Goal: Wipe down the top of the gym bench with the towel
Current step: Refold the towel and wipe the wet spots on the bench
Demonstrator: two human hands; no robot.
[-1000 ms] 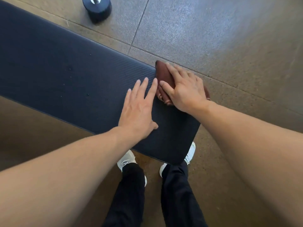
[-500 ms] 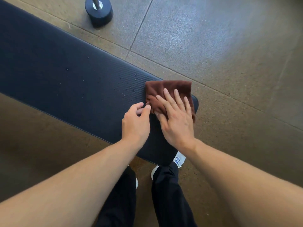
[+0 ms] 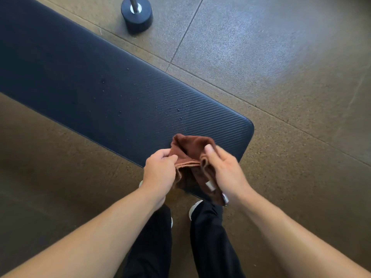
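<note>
Nearest the person, both hands hold the brown towel (image 3: 190, 157) above the near end of the table (image 3: 100, 87) — left hand (image 3: 160, 173) pinches one edge, right hand (image 3: 226, 171) grips the other. Water droplets (image 3: 176, 107) lie just beyond the towel. The table's long axis runs away to the far left, so wiping proceeds that way. A weighted base (image 3: 137, 16) stands on the floor beyond.

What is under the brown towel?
Under the brown towel is the near end of the dark bench. The left hand and right hand hold it up. The bench corner beneath is covered, so any drops there cannot be seen.
</note>
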